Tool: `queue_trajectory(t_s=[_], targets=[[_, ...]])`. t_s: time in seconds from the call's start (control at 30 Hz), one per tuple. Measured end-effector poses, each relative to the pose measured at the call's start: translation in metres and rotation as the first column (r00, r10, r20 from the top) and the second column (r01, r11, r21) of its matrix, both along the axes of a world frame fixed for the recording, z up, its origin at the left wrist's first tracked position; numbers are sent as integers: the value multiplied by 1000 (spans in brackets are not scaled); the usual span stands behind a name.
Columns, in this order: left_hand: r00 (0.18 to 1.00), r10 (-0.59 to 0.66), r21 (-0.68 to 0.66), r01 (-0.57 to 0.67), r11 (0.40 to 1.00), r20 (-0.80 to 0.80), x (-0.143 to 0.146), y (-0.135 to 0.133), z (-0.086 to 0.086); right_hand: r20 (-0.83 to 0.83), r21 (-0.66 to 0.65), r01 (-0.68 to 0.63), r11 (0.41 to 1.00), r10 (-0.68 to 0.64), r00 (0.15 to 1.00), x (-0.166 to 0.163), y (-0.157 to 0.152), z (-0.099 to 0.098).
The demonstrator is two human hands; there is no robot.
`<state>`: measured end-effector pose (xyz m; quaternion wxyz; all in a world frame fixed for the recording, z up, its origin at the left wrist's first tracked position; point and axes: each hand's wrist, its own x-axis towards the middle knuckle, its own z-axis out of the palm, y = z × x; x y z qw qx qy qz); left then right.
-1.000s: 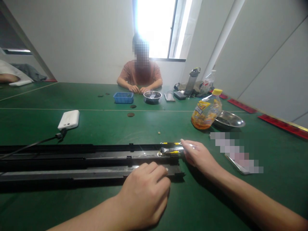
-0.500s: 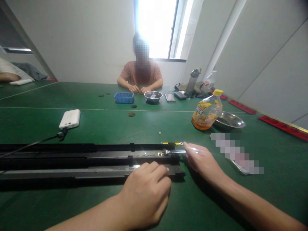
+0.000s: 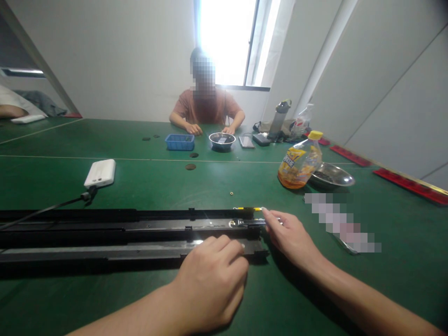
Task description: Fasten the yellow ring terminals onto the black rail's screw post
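Observation:
My right hand (image 3: pixel 289 233) grips a metal wrench (image 3: pixel 250 222) that lies along the middle channel of the long black rails (image 3: pixel 154 225). The wrench head is at a small nut or ring (image 3: pixel 232 223) on that channel. A short yellow wire with ring ends (image 3: pixel 248 208) lies along the back rail, its right end at my right thumb and forefinger. My left hand (image 3: pixel 215 277) is closed over the right part of the front rail, fingers curled; its fingertips are partly hidden.
Behind the rails lies a small brass ring (image 3: pixel 231 193). A white box (image 3: pixel 100 173) with a black cable stands at left. To the right are a drink bottle (image 3: pixel 299 161), a steel bowl (image 3: pixel 334 175) and a blurred flat object (image 3: pixel 341 224). Opposite, a person (image 3: pixel 206 107) sits behind a blue basket (image 3: pixel 179 142).
My right hand has shifted slightly left and down with the wrench, which has turned a little. My left hand stays put. The person opposite has moved their hands apart.

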<state>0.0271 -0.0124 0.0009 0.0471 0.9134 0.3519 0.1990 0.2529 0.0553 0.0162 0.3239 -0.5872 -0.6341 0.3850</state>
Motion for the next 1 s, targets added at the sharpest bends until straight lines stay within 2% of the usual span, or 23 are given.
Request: queue_trajectory(t_s=[0.13, 0.27, 0.43, 0.53, 0.83, 1.0], targets=[[1000, -4, 4, 4, 1000, 2, 0, 0, 0, -48, -38, -6, 999, 4, 999, 2, -1, -3], [1000, 0, -5, 0, 1000, 5, 0, 0, 0, -128, -144, -19, 989, 0, 992, 5, 0, -9], [1000, -3, -13, 3, 1000, 1, 0, 0, 0, -263, -290, -127, 948, 48, 964, 10, 5, -13], [1000, -3, -14, 3, 1000, -6, 0, -1, 0, -263, -334, -151, 930, 61, 963, 11, 8, -10], [1000, 0, -19, 0, 1000, 6, 1, -1, -3, -204, -298, -183, 937, 125, 971, 12, 16, -4], [1000, 1, -21, -1, 1000, 1, 0, -1, -1, 9, -198, -235, 952, 241, 970, 15, 37, 2]])
